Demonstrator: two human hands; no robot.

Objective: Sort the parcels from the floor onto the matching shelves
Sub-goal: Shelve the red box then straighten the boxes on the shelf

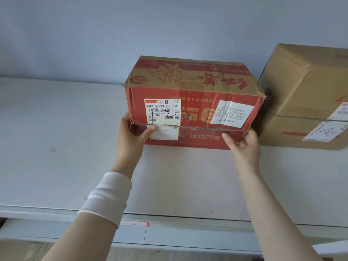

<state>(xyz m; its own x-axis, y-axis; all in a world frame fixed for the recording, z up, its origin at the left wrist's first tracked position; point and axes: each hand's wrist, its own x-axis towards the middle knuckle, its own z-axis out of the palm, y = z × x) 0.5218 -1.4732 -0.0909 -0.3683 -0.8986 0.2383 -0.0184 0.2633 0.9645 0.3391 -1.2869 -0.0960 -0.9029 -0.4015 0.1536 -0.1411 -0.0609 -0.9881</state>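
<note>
1. On the white shelf [75,147], toward the back and near the wall [131,34]: red printed parcel [194,102] sitting flat, top flaps taped, print reading upside down.
2. Facing the camera: white shipping label [162,117] reading "642 M003-00 181", a black pen scrawl crossing its barcode; second white sticker [232,113] lying tilted on the same face, further right.
3. Gripping the parcel's lower left corner: left hand [131,136], thumb pressing on the label's lower part, fingers wrapping out of sight around the side. White sleeve [107,196] bunching on that forearm.
4. Clasping the lower right corner: right hand [243,144], thumb lying on the front face, fingers curling around the edge.
5. Standing just to the right of the parcel: plain brown box [305,95], touching or nearly touching, cannot tell which; handwritten "12" showing on its label.
6. Sticking on the shelf's front edge: small red-bordered tag [135,223], writing unreadable.
</note>
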